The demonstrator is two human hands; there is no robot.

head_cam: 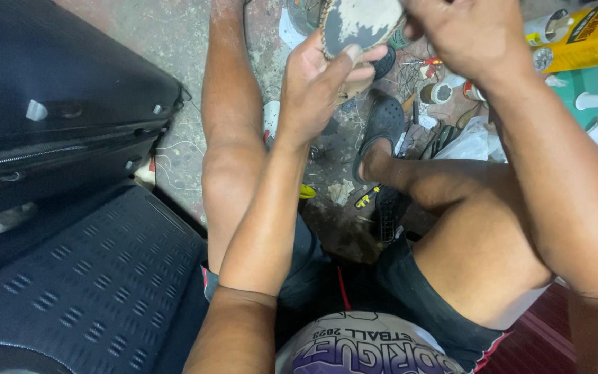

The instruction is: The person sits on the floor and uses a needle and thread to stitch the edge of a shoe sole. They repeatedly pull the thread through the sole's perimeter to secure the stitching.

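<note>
Both hands are meeting overhead: left hand [320, 83] is gripping the worn sole [360, 24] from below, right hand [468, 31] closing on its upper-right edge.

A worn grey-and-black sole [360, 24] being shown, dark navy suitcases [70, 104] being patterned with embossed dashes, black shorts [423, 298] being trimmed in red, a yellow box [586, 38] being printed in black.
</note>
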